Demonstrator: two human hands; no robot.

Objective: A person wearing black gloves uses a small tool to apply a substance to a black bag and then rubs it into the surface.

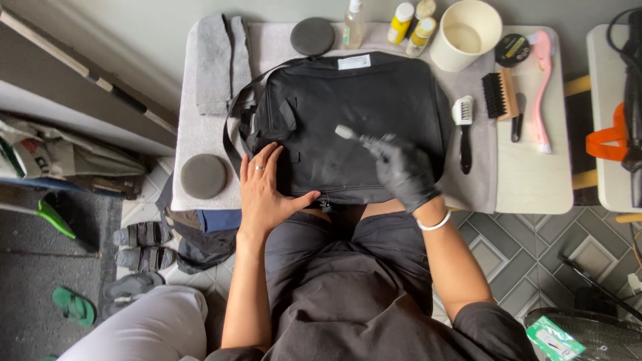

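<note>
Bag (348, 120) on table (535, 180), brushes (498, 97) right

Relative to cream cup (466, 33): bottles (409, 23) left, round tin (513, 49) right, wooden brush (501, 95) and pink brush (542, 87) below-right, grey pads (312, 35) far left

Left hand (264, 194) bare, palm down, fingers together and pointing away from the body, thumb splayed out to the right; a ring on one finger. Left forearm runs straight back toward the torso. Right hand (401, 170) gloved in black — curled in a fist-like grip, knuckles up, blurred. Right wrist carries a white band; forearm angles back and outward, elbow bent — both arms bare below short sleeves.
</note>
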